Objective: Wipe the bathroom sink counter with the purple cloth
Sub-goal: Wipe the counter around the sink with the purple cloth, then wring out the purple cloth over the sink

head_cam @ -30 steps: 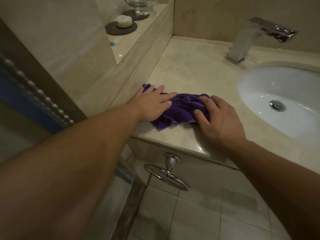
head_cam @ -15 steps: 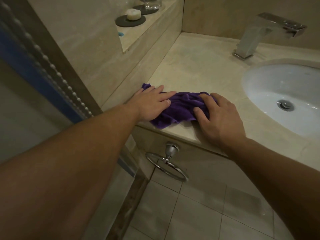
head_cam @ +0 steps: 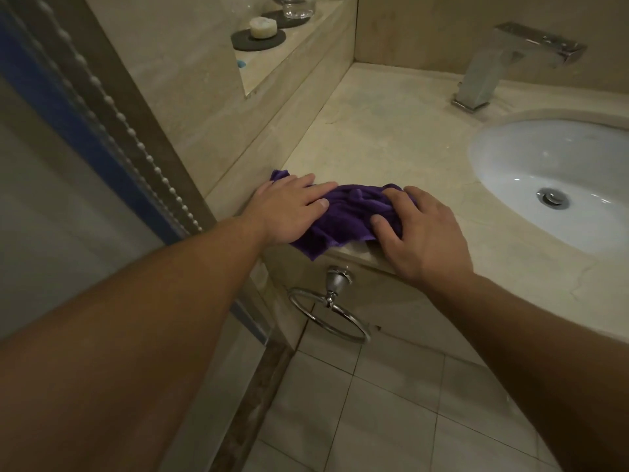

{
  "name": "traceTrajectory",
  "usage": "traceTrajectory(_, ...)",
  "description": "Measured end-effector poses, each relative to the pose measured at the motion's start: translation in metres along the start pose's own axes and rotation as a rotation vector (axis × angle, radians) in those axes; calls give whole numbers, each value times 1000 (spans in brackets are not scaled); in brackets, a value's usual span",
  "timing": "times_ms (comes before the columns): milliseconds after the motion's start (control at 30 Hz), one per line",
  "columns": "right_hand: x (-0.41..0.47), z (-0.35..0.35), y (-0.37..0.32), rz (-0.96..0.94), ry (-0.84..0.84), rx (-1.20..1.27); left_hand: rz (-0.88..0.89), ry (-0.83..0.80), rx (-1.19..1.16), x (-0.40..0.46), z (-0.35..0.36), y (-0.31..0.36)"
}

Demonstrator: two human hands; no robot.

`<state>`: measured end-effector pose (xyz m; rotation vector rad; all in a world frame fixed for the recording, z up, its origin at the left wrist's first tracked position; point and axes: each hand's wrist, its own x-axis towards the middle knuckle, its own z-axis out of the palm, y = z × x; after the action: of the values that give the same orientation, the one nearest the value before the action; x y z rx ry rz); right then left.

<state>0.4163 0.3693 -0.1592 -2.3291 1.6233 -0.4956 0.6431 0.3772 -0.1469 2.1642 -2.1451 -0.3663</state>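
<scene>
One cloth (head_cam: pixel 347 216) is lying bunched at the worktop's (head_cam: pixel 391 141) front left corner, one fold hanging over the front edge. Two hands are resting on it: the left hand (head_cam: pixel 289 212) is lying flat with fingers straight across its left end, and the right hand (head_cam: pixel 418 233) is pressing its right end with fingers slightly bent, thumb touching the cloth. One sink (head_cam: pixel 510 185) is sitting toward the right edge, one tap (head_cam: pixel 493 63) behind it. Bare worktop is stretching from the cloth back to the rear wall. One towel ring (head_cam: pixel 330 311) is hanging below the front edge.
</scene>
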Motion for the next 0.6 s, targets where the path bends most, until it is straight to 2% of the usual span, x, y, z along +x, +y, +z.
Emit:
traceTrajectory(367,-27,-1,-5,-20,-33,-2,19,63,34,-33,7,6)
traceTrajectory(600,-58,-6,-7,-64,-14,57,-1,357,-16,-61,34,19)
